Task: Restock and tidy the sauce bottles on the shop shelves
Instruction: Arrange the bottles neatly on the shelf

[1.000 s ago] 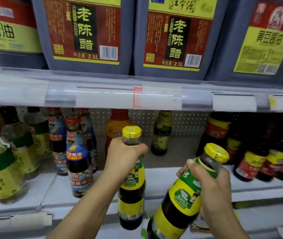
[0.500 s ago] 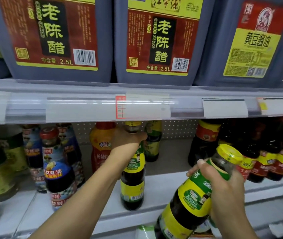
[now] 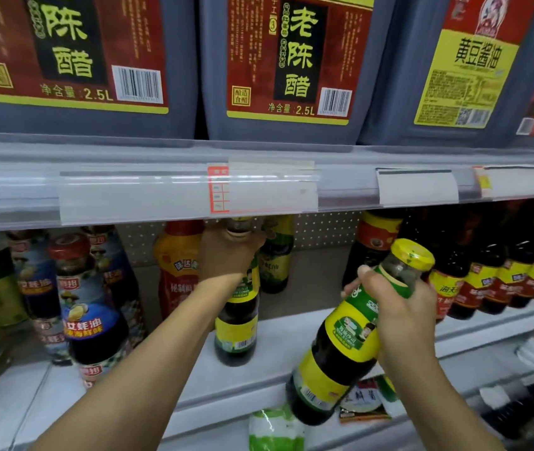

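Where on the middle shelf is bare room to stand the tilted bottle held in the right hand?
Bare white shelf lies between the upright bottle gripped by the left hand and the dark red-labelled bottles. It runs back to the pegboard. Left of the orange bottle, the oyster-sauce bottles stand crowded. The right hand holds the tilted bottle.

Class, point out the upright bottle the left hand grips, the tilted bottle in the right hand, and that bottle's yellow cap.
Upright bottle point(image 3: 236, 333): head view, lower body.
Tilted bottle point(image 3: 345, 336): head view, label.
Yellow cap point(image 3: 414, 253): head view, cap top.
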A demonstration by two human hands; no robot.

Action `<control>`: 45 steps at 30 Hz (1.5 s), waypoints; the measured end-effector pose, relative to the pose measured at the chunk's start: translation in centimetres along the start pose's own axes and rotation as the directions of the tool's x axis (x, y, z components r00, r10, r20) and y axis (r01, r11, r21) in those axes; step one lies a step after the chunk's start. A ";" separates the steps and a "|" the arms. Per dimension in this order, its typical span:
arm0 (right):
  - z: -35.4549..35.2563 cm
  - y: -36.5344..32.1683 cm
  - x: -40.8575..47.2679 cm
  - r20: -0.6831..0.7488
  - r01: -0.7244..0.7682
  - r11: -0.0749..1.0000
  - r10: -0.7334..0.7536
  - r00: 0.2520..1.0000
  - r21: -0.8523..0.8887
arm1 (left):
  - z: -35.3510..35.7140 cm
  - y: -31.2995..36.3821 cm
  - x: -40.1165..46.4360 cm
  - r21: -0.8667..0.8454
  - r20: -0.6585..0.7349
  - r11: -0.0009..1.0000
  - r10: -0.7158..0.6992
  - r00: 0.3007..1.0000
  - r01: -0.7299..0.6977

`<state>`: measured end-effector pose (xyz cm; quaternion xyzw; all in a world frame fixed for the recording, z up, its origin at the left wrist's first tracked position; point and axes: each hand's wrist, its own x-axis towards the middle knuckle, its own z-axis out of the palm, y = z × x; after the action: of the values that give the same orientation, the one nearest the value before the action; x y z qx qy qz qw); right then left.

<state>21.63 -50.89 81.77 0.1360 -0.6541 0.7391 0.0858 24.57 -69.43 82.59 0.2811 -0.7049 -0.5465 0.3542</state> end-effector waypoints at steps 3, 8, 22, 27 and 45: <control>0.4 0.3 1.1 -0.038 -0.009 1.000 0.009 0.999 -0.002 | 0.0 -0.5 -0.6 -0.027 0.032 0.999 -0.021 0.999 0.022; 1.2 1.5 2.8 -0.012 -0.040 0.999 0.040 0.999 -0.030 | -0.4 -2.7 -3.4 -0.041 -0.015 0.993 -0.111 0.994 0.111; 3.6 2.6 7.0 0.096 -0.008 0.993 0.019 0.995 -0.120 | 4.0 -7.7 -13.6 0.194 -0.191 0.964 0.217 0.957 -0.179; 4.7 3.2 8.2 0.195 0.042 0.977 0.000 0.981 -0.210 | 6.6 -8.1 -14.2 0.212 -0.177 0.964 0.198 0.964 -0.159; -1.9 12.2 11.3 0.884 -0.058 0.978 0.205 0.419 -0.199 | 13.0 -10.2 -13.6 0.215 -0.084 0.976 -0.019 0.996 0.037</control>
<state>6.98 -51.19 73.59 0.4512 -0.6565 0.5096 -0.3252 22.20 -53.87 68.14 0.3499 -0.7410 -0.4597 0.3423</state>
